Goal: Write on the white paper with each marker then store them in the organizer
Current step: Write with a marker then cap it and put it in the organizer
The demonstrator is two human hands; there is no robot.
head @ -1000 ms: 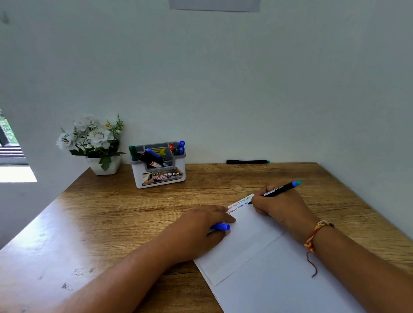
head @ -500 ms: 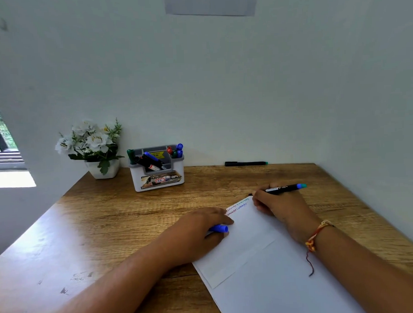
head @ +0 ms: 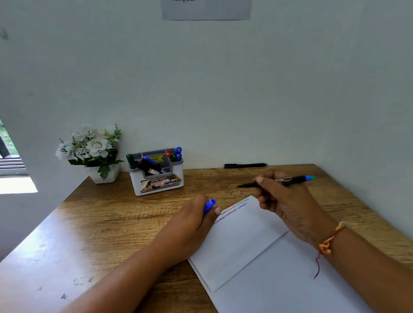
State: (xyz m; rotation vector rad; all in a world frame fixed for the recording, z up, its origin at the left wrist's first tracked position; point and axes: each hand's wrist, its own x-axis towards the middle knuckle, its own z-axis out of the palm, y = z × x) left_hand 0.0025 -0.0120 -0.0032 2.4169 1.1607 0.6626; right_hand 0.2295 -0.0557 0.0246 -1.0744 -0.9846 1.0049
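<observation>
The left hand (head: 194, 225) is gripping a blue cap (head: 209, 204) in curled fingers, while the right hand (head: 285, 205) is pinching a marker (head: 289, 180) horizontally.

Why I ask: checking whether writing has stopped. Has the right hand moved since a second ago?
Yes. The right hand has lifted up and away from the white paper; its marker tip, earlier on the paper's far edge, now hangs beyond it.

Soft daylight from the window (head: 1, 146) at left glares on the table (head: 62, 233); wide-angle bending at edges.
</observation>
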